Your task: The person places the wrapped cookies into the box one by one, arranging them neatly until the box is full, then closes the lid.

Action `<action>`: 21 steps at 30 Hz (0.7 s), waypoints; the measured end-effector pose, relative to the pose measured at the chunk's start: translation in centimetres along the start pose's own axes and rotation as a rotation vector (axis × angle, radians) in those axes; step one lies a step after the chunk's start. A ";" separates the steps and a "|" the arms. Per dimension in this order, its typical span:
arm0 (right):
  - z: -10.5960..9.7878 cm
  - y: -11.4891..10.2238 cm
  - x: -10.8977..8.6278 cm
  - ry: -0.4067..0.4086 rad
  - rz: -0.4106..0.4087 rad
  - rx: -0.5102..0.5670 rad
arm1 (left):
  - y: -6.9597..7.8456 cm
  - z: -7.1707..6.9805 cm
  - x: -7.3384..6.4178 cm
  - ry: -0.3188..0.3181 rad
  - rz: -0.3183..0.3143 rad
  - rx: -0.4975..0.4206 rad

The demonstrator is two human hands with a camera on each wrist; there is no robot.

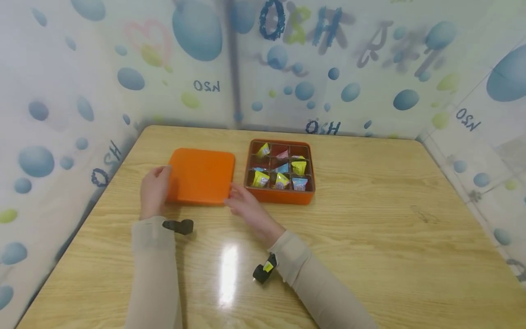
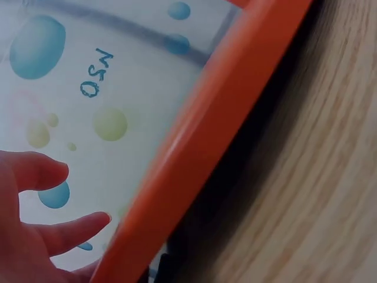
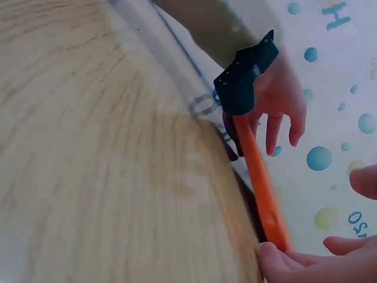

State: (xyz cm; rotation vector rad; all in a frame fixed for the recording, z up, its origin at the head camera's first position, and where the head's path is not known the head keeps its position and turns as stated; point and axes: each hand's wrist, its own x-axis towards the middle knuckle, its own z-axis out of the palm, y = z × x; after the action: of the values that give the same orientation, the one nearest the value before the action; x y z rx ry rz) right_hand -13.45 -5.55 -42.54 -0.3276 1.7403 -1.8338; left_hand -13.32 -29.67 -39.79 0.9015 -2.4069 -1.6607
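Observation:
An orange rectangular lid (image 1: 201, 176) lies at the left of the wooden table, with a dark shadow along its lower edge in the left wrist view. At its left edge is my left hand (image 1: 155, 189), thumb and forefinger spread apart in the left wrist view. My right hand (image 1: 252, 212) touches the lid's near right corner with extended fingertips; its thumb stands away from the lid in the right wrist view. Just right of the lid sits an orange box (image 1: 283, 196), divided into compartments holding small yellow, pink and blue wrapped packets. Fingers beneath the lid are partly hidden.
The wooden table (image 1: 378, 219) extends to the right and toward me. Patterned walls (image 1: 263, 100) with blue and green bubbles enclose its back and sides. Small black devices are strapped at both wrists, a black wrist device (image 1: 263, 272) on the right.

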 end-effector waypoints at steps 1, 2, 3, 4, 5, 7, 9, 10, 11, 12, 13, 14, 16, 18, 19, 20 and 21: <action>0.1 0.0 0.0 0.009 -0.001 0.001 | 0.0 0.0 0.0 -0.006 -0.001 -0.009; 0.2 0.0 0.0 0.019 -0.007 0.009 | 0.0 0.1 0.0 -0.016 -0.003 -0.015; 0.2 0.0 0.0 0.029 -0.009 0.017 | 0.0 0.1 0.0 -0.024 -0.002 -0.020; 0.3 0.1 0.0 0.038 -0.015 0.030 | -0.1 0.1 0.0 -0.033 0.000 -0.022; 0.3 0.1 0.0 0.045 -0.024 0.035 | -0.1 0.2 0.0 -0.038 0.007 -0.015; 0.4 0.1 0.1 0.056 -0.043 0.045 | -0.3 0.2 0.1 -0.028 0.025 0.012; 0.4 0.2 0.1 0.063 -0.051 0.052 | -0.4 0.1 0.2 -0.018 0.028 0.040; 0.4 0.3 0.1 0.066 -0.053 0.065 | -0.6 0.1 0.3 -0.008 0.028 0.053; 0.4 0.3 0.2 0.064 -0.050 0.074 | -0.7 0.0 0.3 0.002 0.029 0.063; 0.3 0.5 0.2 0.059 -0.048 0.099 | -0.8 0.0 0.3 0.008 0.025 0.068; 0.2 0.6 0.2 0.047 -0.046 0.128 | -0.9 -0.1 0.3 0.017 0.021 0.069; 0.1 0.6 0.2 0.034 -0.039 0.170 | -1.0 -0.2 0.4 0.026 0.017 0.064; -0.2 0.7 0.3 0.003 -0.026 0.271 | -1.3 -0.2 0.6 0.043 0.009 0.027; -0.5 0.7 0.3 -0.024 -0.008 0.360 | -1.4 -0.4 0.8 0.052 -0.008 -0.015; -0.7 0.6 0.3 -0.034 0.003 0.396 | -1.4 -0.4 0.9 0.055 -0.022 -0.055; -0.8 0.6 0.3 -0.041 0.015 0.430 | -1.5 -0.5 0.9 0.058 -0.041 -0.096; -0.9 0.6 0.4 -0.050 0.024 0.452 | -1.4 -0.5 1.0 0.059 -0.061 -0.138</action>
State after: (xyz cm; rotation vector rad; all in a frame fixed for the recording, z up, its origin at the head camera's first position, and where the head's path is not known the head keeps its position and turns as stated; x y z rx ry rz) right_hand -14.09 -5.05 -43.27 -0.1657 1.2416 -2.1125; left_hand -13.32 -30.93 -41.05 0.9964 -2.2173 -1.7692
